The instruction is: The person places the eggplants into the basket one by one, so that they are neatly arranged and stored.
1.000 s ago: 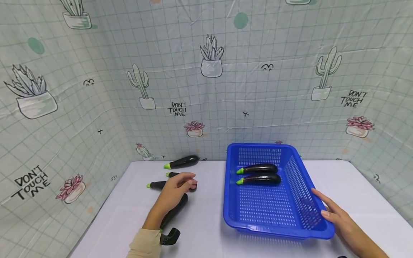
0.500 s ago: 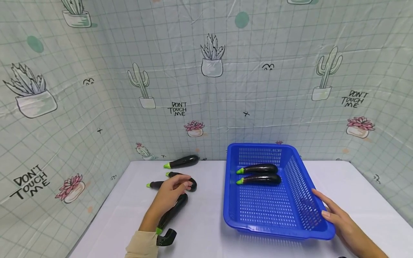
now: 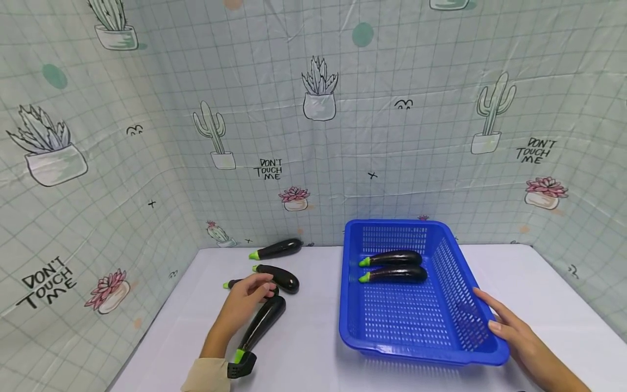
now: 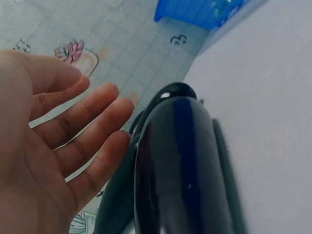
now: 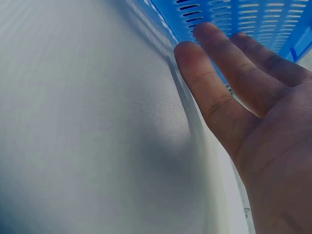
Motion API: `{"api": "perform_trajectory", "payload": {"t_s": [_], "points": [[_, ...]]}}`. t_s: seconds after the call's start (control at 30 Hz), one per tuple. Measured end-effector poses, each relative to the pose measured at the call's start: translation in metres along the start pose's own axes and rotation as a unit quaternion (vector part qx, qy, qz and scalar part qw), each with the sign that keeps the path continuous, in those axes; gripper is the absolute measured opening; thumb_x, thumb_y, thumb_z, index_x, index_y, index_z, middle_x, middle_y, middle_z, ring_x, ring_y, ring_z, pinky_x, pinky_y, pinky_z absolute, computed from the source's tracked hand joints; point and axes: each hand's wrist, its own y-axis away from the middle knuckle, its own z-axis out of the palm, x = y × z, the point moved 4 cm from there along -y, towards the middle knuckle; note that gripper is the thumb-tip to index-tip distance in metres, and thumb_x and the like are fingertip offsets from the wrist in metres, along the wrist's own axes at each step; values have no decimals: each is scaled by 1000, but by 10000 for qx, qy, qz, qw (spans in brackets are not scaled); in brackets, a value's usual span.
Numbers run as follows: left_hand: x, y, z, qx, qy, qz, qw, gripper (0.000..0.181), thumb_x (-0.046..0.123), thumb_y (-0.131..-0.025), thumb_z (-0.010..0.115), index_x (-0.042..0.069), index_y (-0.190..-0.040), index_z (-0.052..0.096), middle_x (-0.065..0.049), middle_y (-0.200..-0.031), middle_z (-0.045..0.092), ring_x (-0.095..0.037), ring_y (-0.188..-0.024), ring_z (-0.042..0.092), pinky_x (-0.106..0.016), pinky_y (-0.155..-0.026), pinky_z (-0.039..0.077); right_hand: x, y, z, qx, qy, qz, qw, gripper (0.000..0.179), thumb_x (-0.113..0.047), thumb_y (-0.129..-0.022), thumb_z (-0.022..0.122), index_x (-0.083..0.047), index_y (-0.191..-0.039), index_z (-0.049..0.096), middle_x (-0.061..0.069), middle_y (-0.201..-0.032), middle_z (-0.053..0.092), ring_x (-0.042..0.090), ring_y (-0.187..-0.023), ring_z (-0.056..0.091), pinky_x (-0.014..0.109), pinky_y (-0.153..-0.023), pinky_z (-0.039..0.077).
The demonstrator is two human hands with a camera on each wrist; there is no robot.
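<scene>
Sleeve: lower left, cuff back off the wrist, probably so cloth stays clear of the work.
Covered eggplant: on the table, mostly under the left hand. Green tip shows left of the hand, part of the dark end by the fingertips.
Left hand: over that eggplant, nothing gripped. Left wrist view has the fingers apart and loosely extended. Contact: can't tell; a fingertip looks right at a dark skin.
Left pose: forearm reaches forward from lower left, hand bent toward the right. Reads as lining up across the body of the eggplant.
Black mount: on the left wrist, overlapping the near eggplant's stem in the head view.
Near eggplant: slanted, stem toward the person, round end by the fingertips.
Middle eggplant: just beyond the fingers, stem left.
Far eggplant: table's back edge, stem left. All four loose ones sit left, presumably for left-hand reach.
Basket: right of them, one long side facing the left hand.
Basket pair: two eggplants side by side at the far end, stems left; likely laid so to leave floor nearer the person.
Right hand: clamped lightly on the basket's right rim, thumb over it, fingers nearly straight along the outer wall. Likely steadying.
Right pose: forearm from lower right.
</scene>
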Motion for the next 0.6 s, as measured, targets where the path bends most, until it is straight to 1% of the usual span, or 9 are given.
{"api": "perform_trajectory", "payload": {"t_s": [0.13,0.17,0.27,0.37,0.47,0.6], "points": [[-4,1,-6,76,63,-77,9999,29,6,-101,58,-6,-127,61,-18,-110,70,-26,-96,69,-35,-84,56,1,0,-1,10,49,-65,10000,60,-4,-106,23,-13,-162,4,-21,-156,14,-3,-126,45,24,-92,48],[-5,2,-7,99,43,-87,9999,29,6,-101,58,-6,-127,61,-18,-110,70,-26,-96,69,-34,-83,56,2,0,-1,53,91,-50,9999,60,-4,-106,23,-14,-162,6,-20,-157,13,-5,-127,43,23,-93,47],[-8,3,-12,169,-87,-105,9998,27,5,-100,59,-7,-124,62,-17,-108,71,-26,-94,69,-31,-81,56,3,-1,-1,167,203,-12,9997,60,-4,-106,25,-18,-163,10,-15,-161,12,-10,-128,38,18,-94,43],[-11,3,-17,214,-269,-172,9993,25,6,-99,62,-5,-122,64,-15,-106,71,-26,-92,69,-29,-78,55,3,-1,-1,197,235,-10,9995,60,-4,-106,25,-21,-163,12,-13,-162,11,-12,-129,35,16,-94,40],[-14,4,-21,161,-334,-311,9988,27,11,-99,64,-2,-122,65,-12,-108,71,-24,-93,69,-29,-79,55,2,-1,-1,112,188,-64,9997,60,-3,-106,24,-17,-163,9,-15,-161,11,-8,-128,39,19,-94,43],[-15,5,-25,-49,-389,-485,9981,31,16,-100,63,-1,-125,64,-12,-114,69,-21,-97,68,-30,-83,54,1,0,-1,73,139,-16,9999,59,-4,-106,23,-12,-162,5,-22,-156,14,-8,-127,40,21,-93,45]]}}
